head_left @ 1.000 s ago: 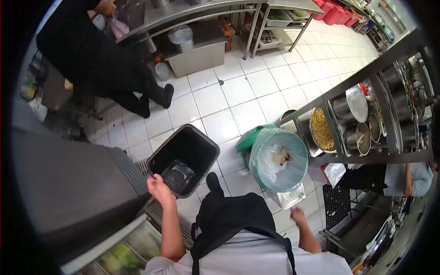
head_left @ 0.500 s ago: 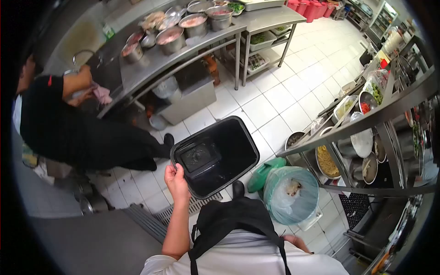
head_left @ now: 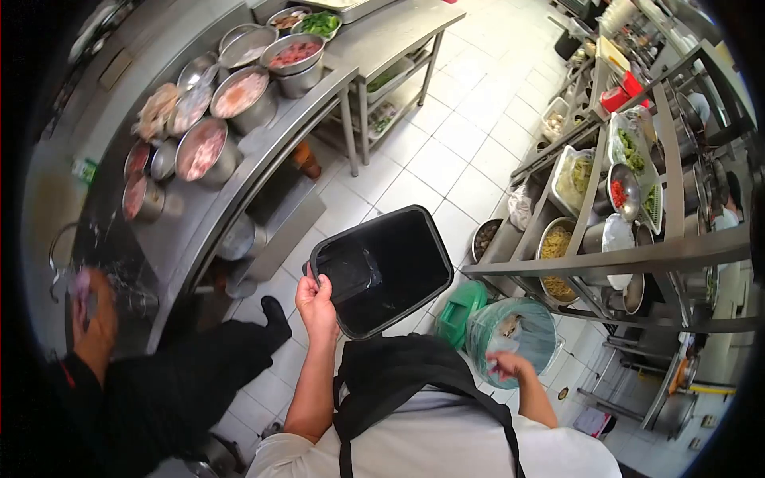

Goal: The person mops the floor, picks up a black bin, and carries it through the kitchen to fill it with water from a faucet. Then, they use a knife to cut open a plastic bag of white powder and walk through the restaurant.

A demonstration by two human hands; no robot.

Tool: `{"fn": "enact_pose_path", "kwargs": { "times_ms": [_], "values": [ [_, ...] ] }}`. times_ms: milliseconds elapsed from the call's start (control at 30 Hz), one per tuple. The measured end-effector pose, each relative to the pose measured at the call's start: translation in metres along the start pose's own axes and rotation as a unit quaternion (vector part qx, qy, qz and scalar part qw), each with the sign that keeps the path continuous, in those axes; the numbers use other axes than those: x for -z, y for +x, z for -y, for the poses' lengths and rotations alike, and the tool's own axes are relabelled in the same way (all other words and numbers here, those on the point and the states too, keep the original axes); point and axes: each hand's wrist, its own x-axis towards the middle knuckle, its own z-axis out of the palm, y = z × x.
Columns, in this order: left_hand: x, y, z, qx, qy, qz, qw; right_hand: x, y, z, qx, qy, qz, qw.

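Note:
My left hand (head_left: 317, 309) grips the near-left rim of a black plastic tub (head_left: 382, 267), thumb over the edge. The tub is tilted so its inside faces me; light glints on its floor, and I see no contents. My right hand (head_left: 508, 365) hangs above the near rim of a waste bin with a clear greenish liner (head_left: 535, 338). Its fingers are loosely bent and apart, with nothing visible in them. Some pale scraps (head_left: 508, 325) lie in the bin. Beside the bin, to its left, is a green lid (head_left: 460, 312).
On the left, a steel counter (head_left: 267, 135) carries several pots of raw meat (head_left: 239, 94). A co-worker's hand (head_left: 97, 319) holds a pinkish cloth near the sink; their black shoe (head_left: 276, 320) stands on the tiles. At right, a steel rack (head_left: 621, 253) holds noodles (head_left: 555, 247) and vegetables.
My right hand has come up from beside my body to over the bin. My left hand keeps its hold on the tub. The view has shifted, and the co-worker appears lower and farther left.

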Motion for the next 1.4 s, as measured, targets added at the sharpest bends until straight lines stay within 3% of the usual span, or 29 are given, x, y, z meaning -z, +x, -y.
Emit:
{"fn": "enact_pose_path", "kwargs": {
  "times_ms": [67,200,233,267,300,333,433,533,633,667,733,767,800,867,900,967,1067,1133,1167,1200,1233,1267,1300,1333,1400],
  "values": [
    [-0.012,0.032,0.0,0.02,-0.015,0.011,1.0,-0.023,0.029,-0.056,-0.107,0.072,0.053,0.99],
    [-0.06,0.091,0.008,0.03,-0.001,0.05,0.998,-0.093,0.099,-0.182,-0.11,0.144,0.068,0.981],
    [-0.074,0.102,0.013,0.027,0.007,0.058,0.998,-0.111,0.131,-0.224,0.124,-0.094,0.024,0.988],
    [-0.091,0.111,0.013,0.032,0.021,0.068,0.997,-0.128,0.16,-0.263,0.303,-0.345,-0.141,0.877],
    [-0.111,0.12,0.012,0.037,0.035,0.079,0.996,-0.141,0.136,-0.237,0.152,-0.171,-0.103,0.968],
    [-0.13,0.129,0.013,0.039,0.048,0.09,0.994,-0.14,0.126,-0.203,0.084,-0.098,-0.092,0.987],
    [-0.183,0.157,0.022,-0.011,0.073,0.106,0.992,-0.112,0.137,-0.118,0.052,-0.065,-0.087,0.993],
    [-0.24,0.184,0.012,-0.013,0.072,0.118,0.99,-0.045,0.176,-0.013,0.102,-0.101,-0.091,0.985],
    [-0.298,0.207,-0.005,-0.003,0.045,0.126,0.991,0.068,0.187,0.153,0.132,-0.126,-0.141,0.973],
    [-0.314,0.214,-0.013,0.007,0.038,0.125,0.991,0.107,0.226,0.182,0.226,-0.134,-0.182,0.947],
    [-0.344,0.234,-0.018,0.014,0.036,0.133,0.99,0.186,0.217,0.288,0.323,-0.025,-0.319,0.891],
    [-0.357,0.246,-0.017,0.02,0.03,0.133,0.99,0.225,0.219,0.335,0.296,0.087,-0.308,0.9],
    [-0.372,0.257,-0.016,0.025,0.023,0.131,0.991,0.266,0.212,0.379,0.316,0.11,-0.302,0.893],
    [-0.407,0.28,-0.012,0.029,0.001,0.128,0.991,0.314,0.123,0.471,0.374,0.195,-0.327,0.846],
    [-0.423,0.294,-0.006,0.033,-0.007,0.125,0.992,0.339,0.123,0.496,0.405,0.209,-0.321,0.831],
    [-0.455,0.325,0.011,0.041,-0.017,0.136,0.99,0.378,0.127,0.527,0.433,0.212,-0.32,0.816],
    [-0.523,0.364,0.021,0.079,-0.02,0.154,0.985,0.424,0.195,0.51,0.395,0.041,-0.444,0.803],
    [-0.558,0.395,0.039,0.087,-0.04,0.171,0.981,0.433,0.205,0.479,0.262,0.022,-0.374,0.889],
    [-0.581,0.407,0.04,0.092,-0.042,0.179,0.979,0.435,0.258,0.438,0.259,-0.013,-0.39,0.883],
    [-0.604,0.42,0.041,0.096,-0.042,0.186,0.977,0.418,0.237,0.428,0.221,0.111,-0.352,0.903],
    [-0.621,0.435,0.046,0.104,-0.032,0.192,0.975,0.414,0.215,0.424,0.181,0.099,-0.289,0.935],
    [-0.643,0.447,0.044,0.102,-0.029,0.199,0.974,0.412,0.256,0.381,0.155,0.011,-0.317,0.936],
    [-0.667,0.456,0.038,0.099,-0.022,0.207,0.973,0.4,0.221,0.387,0.135,0.095,-0.265,0.95],
    [-0.692,0.465,0.033,0.097,-0.016,0.215,0.972,0.394,0.168,0.412,0.107,0.074,-0.271,0.954],
    [-0.74,0.483,0.027,0.11,-0.007,0.218,0.97,0.396,0.158,0.417,0.076,0.082,-0.245,0.963]
  ]
}}
